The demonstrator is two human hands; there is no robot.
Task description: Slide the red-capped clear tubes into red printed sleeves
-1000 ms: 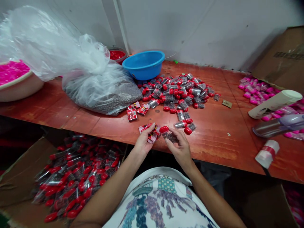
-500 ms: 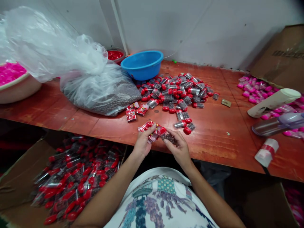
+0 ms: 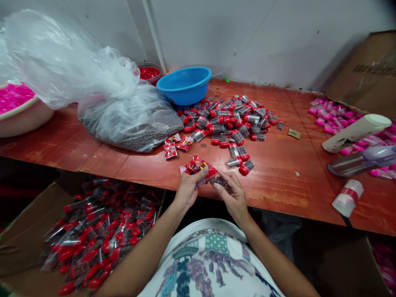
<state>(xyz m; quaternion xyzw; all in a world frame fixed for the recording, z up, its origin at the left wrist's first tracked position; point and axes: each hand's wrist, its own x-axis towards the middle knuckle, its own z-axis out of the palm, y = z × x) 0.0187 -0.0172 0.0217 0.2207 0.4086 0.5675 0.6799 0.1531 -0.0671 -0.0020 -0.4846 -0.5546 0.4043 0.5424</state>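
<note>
Above the table's front edge, my left hand [image 3: 187, 187] is closed around several small red printed packets [image 3: 196, 165], with the thumb pressing on top. My right hand [image 3: 232, 190] grips a clear capsule-shaped container [image 3: 218, 180] with a red cap and dark round beads inside. The capped end meets the packets, and fingers partly hide the container. Just beyond, a few similar red packets [image 3: 170, 150] lie on the table. Several red-capped containers [image 3: 237, 161] rest to the right of my hands, in front of a large heap of them [image 3: 229, 117].
A plastic bag of dark beads [image 3: 133, 123] sits left, near a blue basin [image 3: 185, 84]. Below the table's left edge, a cardboard box [image 3: 34, 210] holds many red-capped containers. To the right lie a white tumbler [image 3: 355, 134], a clear bottle [image 3: 361, 161], a roll [image 3: 348, 198] and pink-capped containers [image 3: 332, 115].
My right hand has brought the container's red cap leftward against the packets. The packets in my left hand have shifted and fanned upward under the thumb.
</note>
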